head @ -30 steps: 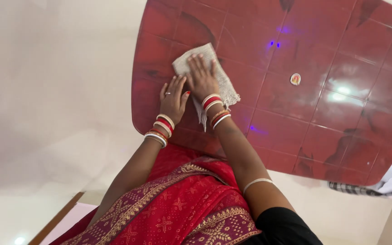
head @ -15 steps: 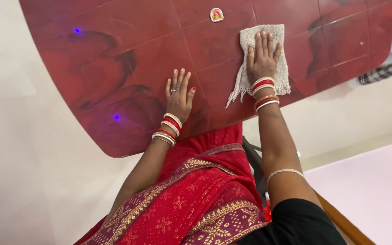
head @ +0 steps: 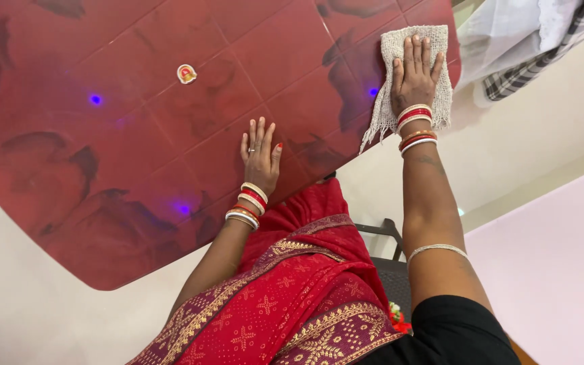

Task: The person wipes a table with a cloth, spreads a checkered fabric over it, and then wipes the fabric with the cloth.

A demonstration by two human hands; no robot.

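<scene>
The right hand (head: 414,78) lies flat and open on a pale woven cloth (head: 410,81), fingers straight and slightly spread, palm pressing the fabric down onto the red table (head: 136,155); nothing is pinched or gripped, the hand simply rests on top. The left hand (head: 259,152) is also open, fingers together and extended, palm down on the bare tabletop near its front edge, touching only the surface and holding nothing; a ring shows on one finger. Both wrists carry stacked red, white and gold bangles. The cloth sits at the far right corner of the table, well apart from the left hand, and its lower frayed edge hangs just past the table's rim. The hand covers the middle of the cloth, so how it is folded there cannot be told. The table is cut off at the top and left of the view, and its legs are hidden. At the top right, a white and checked fabric (head: 528,34) lies only partly in view, and what it rests on is unclear. A dark chair frame (head: 383,233) shows in part behind the person's red patterned garment (head: 292,290). The cloth is off-white, coarse and loosely woven, roughly rectangular, with loose threads along one side. A small round sticker (head: 186,74) sits on the glossy tabletop, near blue light spots.
</scene>
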